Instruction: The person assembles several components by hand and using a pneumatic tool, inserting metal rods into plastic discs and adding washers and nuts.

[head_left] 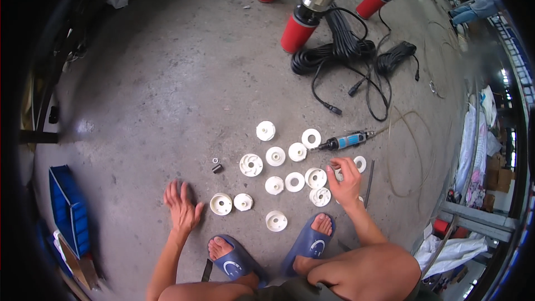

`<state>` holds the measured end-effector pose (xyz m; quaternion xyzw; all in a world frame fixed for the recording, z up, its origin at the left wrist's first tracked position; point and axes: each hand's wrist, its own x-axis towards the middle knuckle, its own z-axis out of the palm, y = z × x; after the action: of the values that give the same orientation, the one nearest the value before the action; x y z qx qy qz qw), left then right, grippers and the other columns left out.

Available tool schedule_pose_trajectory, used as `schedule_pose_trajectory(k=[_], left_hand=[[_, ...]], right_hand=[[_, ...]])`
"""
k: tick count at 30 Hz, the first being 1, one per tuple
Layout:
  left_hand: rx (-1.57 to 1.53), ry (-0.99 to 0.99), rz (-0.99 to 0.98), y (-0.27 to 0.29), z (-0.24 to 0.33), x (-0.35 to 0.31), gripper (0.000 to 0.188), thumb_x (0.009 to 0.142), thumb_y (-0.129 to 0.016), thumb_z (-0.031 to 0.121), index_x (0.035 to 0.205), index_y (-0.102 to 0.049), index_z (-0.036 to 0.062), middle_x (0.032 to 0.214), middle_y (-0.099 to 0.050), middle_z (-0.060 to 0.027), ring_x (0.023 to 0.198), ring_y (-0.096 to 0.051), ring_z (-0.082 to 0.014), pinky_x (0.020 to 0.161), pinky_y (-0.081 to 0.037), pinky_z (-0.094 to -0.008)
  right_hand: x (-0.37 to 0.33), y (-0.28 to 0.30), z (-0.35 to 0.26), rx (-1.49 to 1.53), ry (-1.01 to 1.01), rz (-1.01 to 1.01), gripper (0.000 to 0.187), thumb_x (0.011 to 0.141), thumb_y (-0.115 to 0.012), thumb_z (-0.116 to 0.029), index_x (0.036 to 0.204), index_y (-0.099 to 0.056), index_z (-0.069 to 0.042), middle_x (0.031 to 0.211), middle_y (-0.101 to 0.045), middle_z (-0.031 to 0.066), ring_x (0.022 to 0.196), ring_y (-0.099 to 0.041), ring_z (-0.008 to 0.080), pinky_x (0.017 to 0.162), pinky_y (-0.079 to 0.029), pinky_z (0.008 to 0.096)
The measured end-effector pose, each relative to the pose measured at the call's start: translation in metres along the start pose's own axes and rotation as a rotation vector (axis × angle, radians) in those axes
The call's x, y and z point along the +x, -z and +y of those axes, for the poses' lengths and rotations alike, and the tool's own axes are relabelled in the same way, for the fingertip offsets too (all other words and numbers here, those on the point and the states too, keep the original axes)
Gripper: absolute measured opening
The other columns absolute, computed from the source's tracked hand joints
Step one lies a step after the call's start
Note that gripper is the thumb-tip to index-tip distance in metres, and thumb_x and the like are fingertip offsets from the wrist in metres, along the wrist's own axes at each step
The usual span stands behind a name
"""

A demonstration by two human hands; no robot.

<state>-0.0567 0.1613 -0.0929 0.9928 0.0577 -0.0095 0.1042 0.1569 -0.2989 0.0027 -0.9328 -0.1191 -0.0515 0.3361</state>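
My left hand (183, 210) is at the left with its fingers spread, palm down, close to the concrete floor and holding nothing. Beside it lie a white plastic cup-shaped part (221, 204) and a smaller white hubbed part (243, 202). My right hand (346, 183) has curved fingers, with a gap between thumb and forefinger. A white part (339, 174) shows in that gap and seems to lie beneath the hand. Near it are a round white housing (316, 178), a vaned white disc (320, 197) and a flat white ring (360, 163). Several similar parts, including a vaned wheel (251, 165), lie between my hands.
A blue power screwdriver (345, 141) with a hose lies beyond my right hand, near a dark rod (370, 181). A dark sleeve (217, 169) is at centre-left. Red-and-steel cylindrical pumps (299, 32) and coiled black cables (334, 56) stand farther off. Blue bins (69, 212) are at left.
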Motion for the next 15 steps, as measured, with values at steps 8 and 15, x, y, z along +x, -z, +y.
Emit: schedule_pose_trajectory(k=[8, 15], left_hand=[[-0.397, 0.271, 0.439, 0.02, 0.042, 0.103, 0.059, 0.097, -0.067, 0.02, 0.146, -0.041, -0.0009, 0.154, -0.032, -0.0276, 0.143, -0.033, -0.0454, 0.119, -0.028, -0.0552], [-0.353, 0.279, 0.434, 0.047, 0.002, 0.096, 0.049, 0.087, -0.078, 0.008, 0.13, -0.054, 0.0006, 0.145, -0.04, -0.0261, 0.135, -0.039, -0.0434, 0.111, -0.038, -0.0516]], right_hand=[[0.063, -0.001, -0.05, 0.088, 0.167, -0.147, 0.022, 0.088, -0.076, 0.001, 0.108, -0.069, 0.001, 0.098, -0.069, 0.0132, 0.082, -0.068, 0.0253, 0.072, -0.055, 0.0351], [0.083, -0.006, -0.052, 0.064, 0.25, -0.304, 0.008, 0.089, -0.075, -0.002, 0.089, -0.067, -0.001, 0.082, -0.067, 0.011, 0.067, -0.064, 0.0239, 0.06, -0.05, 0.0343]])
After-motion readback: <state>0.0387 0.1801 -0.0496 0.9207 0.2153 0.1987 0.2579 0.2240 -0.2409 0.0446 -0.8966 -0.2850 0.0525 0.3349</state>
